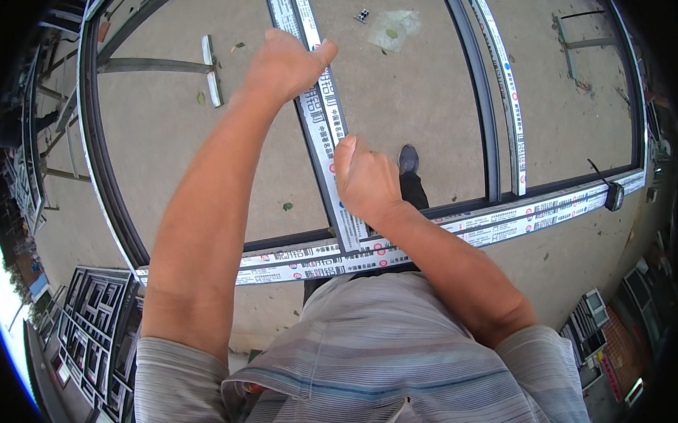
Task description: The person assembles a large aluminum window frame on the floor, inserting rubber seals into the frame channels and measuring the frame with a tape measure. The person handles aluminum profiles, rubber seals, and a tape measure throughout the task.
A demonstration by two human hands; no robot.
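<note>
Bare concrete floor (pixel 405 86) lies under a large dark window frame (pixel 99 163) wrapped in white printed film. We clamp our left hand (pixel 285 62) and right hand (pixel 363 178) around its middle bar (pixel 324 124). Frame looks assembled; protective film remains on. Finished frames (pixel 96 314) stack at lower left.

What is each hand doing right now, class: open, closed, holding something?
Left hand: closed, gripping the middle bar of the frame.
Right hand: closed in a fist on the same bar, lower down.
</note>
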